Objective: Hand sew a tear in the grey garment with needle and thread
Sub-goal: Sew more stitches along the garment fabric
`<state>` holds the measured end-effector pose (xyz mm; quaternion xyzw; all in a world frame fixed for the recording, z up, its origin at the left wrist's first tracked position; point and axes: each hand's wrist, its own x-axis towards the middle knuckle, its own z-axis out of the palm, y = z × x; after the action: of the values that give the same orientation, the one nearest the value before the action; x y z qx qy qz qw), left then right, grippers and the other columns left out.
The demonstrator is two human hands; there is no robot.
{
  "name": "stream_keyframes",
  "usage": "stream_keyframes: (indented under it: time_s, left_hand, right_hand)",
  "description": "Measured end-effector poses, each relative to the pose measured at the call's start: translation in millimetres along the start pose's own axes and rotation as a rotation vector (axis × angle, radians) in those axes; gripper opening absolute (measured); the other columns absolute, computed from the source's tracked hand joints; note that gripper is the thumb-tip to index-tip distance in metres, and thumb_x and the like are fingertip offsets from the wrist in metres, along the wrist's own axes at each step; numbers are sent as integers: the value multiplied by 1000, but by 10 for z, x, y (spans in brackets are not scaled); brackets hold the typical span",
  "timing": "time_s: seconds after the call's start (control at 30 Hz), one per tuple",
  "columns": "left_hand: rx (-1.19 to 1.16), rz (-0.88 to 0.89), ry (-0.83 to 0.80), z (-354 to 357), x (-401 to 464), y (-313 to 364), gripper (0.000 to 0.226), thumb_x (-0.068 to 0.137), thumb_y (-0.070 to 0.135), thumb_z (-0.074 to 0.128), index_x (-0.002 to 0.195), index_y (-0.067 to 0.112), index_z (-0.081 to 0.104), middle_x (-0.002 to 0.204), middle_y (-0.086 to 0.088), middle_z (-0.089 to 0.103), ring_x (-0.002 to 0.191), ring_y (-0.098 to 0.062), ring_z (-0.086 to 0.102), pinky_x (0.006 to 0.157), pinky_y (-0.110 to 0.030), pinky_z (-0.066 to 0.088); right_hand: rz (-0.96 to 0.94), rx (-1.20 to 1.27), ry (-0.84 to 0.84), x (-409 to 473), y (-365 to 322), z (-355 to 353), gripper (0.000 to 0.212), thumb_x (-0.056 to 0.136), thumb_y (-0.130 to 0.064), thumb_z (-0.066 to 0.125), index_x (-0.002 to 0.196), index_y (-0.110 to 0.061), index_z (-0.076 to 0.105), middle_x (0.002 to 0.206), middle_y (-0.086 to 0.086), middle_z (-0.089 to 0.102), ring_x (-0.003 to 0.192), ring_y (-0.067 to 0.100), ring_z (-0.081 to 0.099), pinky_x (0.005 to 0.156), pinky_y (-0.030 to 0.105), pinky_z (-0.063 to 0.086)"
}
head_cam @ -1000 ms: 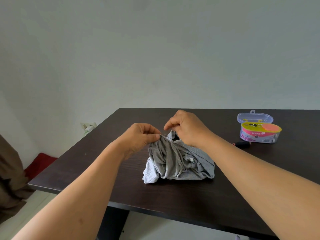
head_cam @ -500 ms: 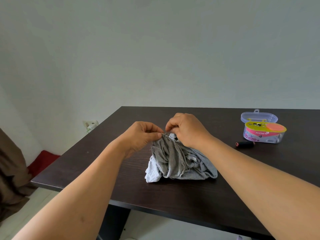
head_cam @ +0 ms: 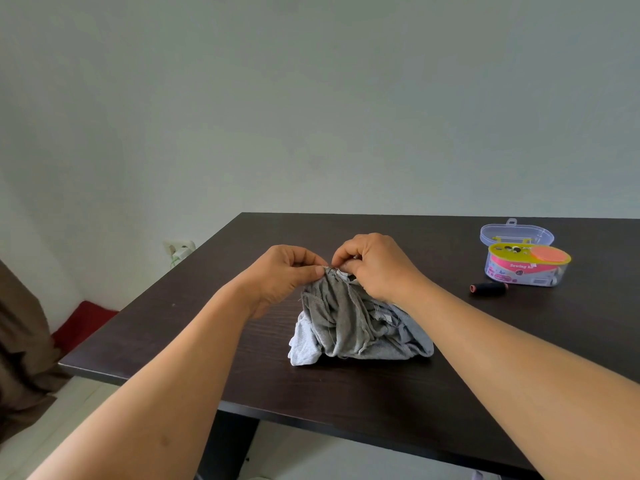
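Note:
The grey garment (head_cam: 349, 323) lies bunched on the dark table (head_cam: 346, 393), its top edge lifted into a peak. My left hand (head_cam: 284, 275) pinches that peak from the left between thumb and fingers. My right hand (head_cam: 374, 265) pinches the same edge from the right, fingertips almost touching the left hand's. A thin glint between the fingertips looks like the needle (head_cam: 341, 270); the thread is too fine to make out.
An open sewing kit box (head_cam: 526, 268) with a clear lid behind it stands at the right back of the table. A dark thread spool (head_cam: 488, 288) lies in front of it. A wall socket (head_cam: 180, 251) and a red cushion (head_cam: 83, 323) are beyond the table's left edge.
My right hand has drawn closer to the left hand at the garment's peak, fingers curling down onto the edge. The left hand keeps its pinch.

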<state>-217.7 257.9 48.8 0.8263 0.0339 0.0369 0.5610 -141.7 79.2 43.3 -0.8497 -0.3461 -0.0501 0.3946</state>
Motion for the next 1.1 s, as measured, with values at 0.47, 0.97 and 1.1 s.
stream_keyframes:
  time_s: [0.47,0.97,1.1]
  left_hand:
    - [-46,-50,28,118,-60,84,4,91,10,71,88,10,74,76,0,72,66,-5,65,56,-13,48]
    - [-112,-71,30,217,-132,228,18,95,5,63,77,9,65,53,10,62,41,3,52,42,-10,38]
    - [-130,-91,54,201,-135,215,10,96,7,63,87,4,66,61,3,64,43,1,55,42,-11,40]
  right_hand:
    - [68,210,43,-68,58,104,23,84,-18,73,73,-39,75,78,-18,73,82,5,68,86,45,55]
    - [-29,236,79,-107,-133,61,12,83,-14,77,82,-26,78,102,-15,60,97,4,59,87,17,43]
    - [64,534,90,-102,-239,-58,8,85,-8,75,84,-16,74,82,-6,72,77,-1,65,70,9,47]
